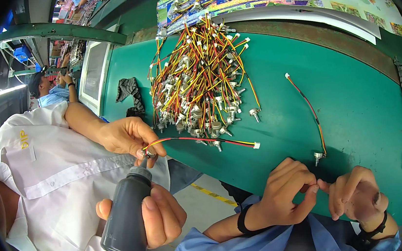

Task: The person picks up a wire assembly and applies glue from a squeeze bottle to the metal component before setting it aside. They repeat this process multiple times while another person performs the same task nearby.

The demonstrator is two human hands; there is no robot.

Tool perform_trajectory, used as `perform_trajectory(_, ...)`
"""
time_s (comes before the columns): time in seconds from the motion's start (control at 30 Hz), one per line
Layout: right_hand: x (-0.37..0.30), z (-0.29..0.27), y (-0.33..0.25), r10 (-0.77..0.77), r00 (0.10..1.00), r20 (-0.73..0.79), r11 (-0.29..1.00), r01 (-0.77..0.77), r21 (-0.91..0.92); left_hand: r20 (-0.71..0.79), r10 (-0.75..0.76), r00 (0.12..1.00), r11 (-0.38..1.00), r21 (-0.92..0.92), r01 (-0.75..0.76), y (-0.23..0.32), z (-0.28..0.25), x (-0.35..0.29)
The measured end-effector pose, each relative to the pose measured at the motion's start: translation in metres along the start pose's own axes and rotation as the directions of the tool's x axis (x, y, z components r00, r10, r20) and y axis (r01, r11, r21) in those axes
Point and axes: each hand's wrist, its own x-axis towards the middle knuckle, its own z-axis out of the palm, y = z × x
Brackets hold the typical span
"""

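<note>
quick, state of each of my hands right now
Left bare hand: closed in a pinch; whether it holds anything tiny cannot be told.
Right bare hand: curled loosely; whether its grip is open or closed cannot be told.

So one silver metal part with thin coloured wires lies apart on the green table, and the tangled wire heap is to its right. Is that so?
Not quite: the lone silver metal part with thin coloured wires does lie on the green table, but the head view shows the tangled heap of wired parts to its left.
</note>
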Motion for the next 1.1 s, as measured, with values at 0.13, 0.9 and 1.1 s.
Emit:
perform_trajectory(0.13,-0.001,0.0,-0.001,0.006,1.0,0.01,1.0,-0.006,0.003,0.007,0.019,1.0,1.0,0.014,-0.019,0.0,0.0,0.0)
perform_trajectory(0.9,0.001,0.002,0.006,-0.05,0.997,0.056,0.99,0.057,-0.129,-0.058,0.051,0.997,0.999,0.001,-0.051,-0.004,0.001,0.002)
perform_trajectory(1.1,0.007,0.004,-0.001,-0.038,0.978,0.205,0.912,0.118,-0.392,-0.064,-0.034,0.997,0.998,0.045,0.037,0.008,-0.002,0.008)
